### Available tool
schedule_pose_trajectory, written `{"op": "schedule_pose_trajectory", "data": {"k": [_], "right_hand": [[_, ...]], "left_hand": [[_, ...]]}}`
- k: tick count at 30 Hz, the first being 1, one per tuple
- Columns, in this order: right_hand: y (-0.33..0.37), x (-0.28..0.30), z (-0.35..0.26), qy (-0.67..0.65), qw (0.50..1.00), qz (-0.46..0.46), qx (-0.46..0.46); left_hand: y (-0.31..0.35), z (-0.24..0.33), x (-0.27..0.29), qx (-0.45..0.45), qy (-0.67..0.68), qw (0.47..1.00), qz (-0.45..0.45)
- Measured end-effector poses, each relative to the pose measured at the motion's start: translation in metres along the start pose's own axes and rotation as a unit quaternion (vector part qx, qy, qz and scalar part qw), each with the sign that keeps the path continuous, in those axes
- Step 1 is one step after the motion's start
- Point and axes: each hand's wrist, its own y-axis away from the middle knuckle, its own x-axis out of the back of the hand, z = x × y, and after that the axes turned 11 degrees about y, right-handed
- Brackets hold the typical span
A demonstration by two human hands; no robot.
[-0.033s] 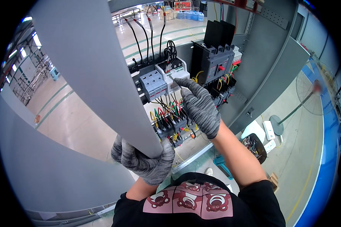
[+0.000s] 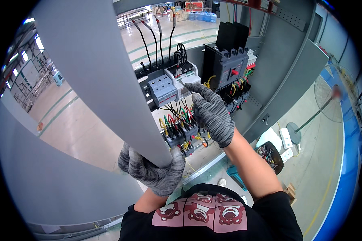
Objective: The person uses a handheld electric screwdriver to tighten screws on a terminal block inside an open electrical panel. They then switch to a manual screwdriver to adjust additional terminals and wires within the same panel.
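Shirt (image 2: 213, 227) along the bottom edge; just past it my left hand (image 2: 160, 176), gloved, wrapped round the lower end of the grey panel (image 2: 98, 80), so grasping that. Next out, terminal row (image 2: 175, 138) with coloured wires (image 2: 171, 119) running in: mostly wired, I'd judge, but I can't check each screw from here. Beyond it my right hand (image 2: 213, 114), gloved, index finger (image 2: 198, 88) stretched to the white module (image 2: 188, 78). Slim thing (image 2: 182, 82) at the fingertip, too small to name; I can't tell whether it's pinched or merely touched. Module sits beside the grey breaker block (image 2: 163, 90), mid-cabinet. Both look seated, so I'd call mounting done. Behind them, black leads (image 2: 161, 45) stand up, red-marked ends attached to nothing I can see; probably left to connect. Big breaker (image 2: 232, 70) at right is in place, black barriers (image 2: 233, 34) up, so that part reads finished. Farther off, fan (image 2: 336, 93) on the floor side, then blue jugs (image 2: 203, 17) at the back.
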Motion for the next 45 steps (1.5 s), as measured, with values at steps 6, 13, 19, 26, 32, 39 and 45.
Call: {"op": "schedule_pose_trajectory", "data": {"k": [6,13,19,26,32,39,45], "right_hand": [[0.008,0.001,-0.008,-0.292,0.945,-0.078,-0.121],[0.007,0.002,0.02,0.373,0.918,0.078,0.112],[0.005,0.001,0.016,0.601,0.783,0.065,0.147],[0.006,0.005,0.001,0.697,0.687,0.07,0.194],[0.005,0.001,-0.001,0.713,0.659,0.071,0.228],[0.007,-0.009,-0.01,0.672,0.726,0.037,0.143],[0.001,-0.007,-0.017,0.596,0.8,-0.003,0.071]], "left_hand": [[0.003,-0.006,-0.005,-0.003,0.025,0.999,0.034],[-0.002,-0.002,-0.005,-0.009,0.029,0.999,0.025],[0.005,-0.007,-0.008,-0.004,0.048,0.998,0.041],[0.003,-0.01,-0.005,-0.022,0.031,0.999,0.028],[0.004,-0.009,-0.005,-0.016,0.022,0.999,0.022],[0.004,-0.007,-0.005,0.004,0.051,0.998,0.023],[0.0,-0.002,-0.001,0.005,0.002,1.0,-0.002]]}}
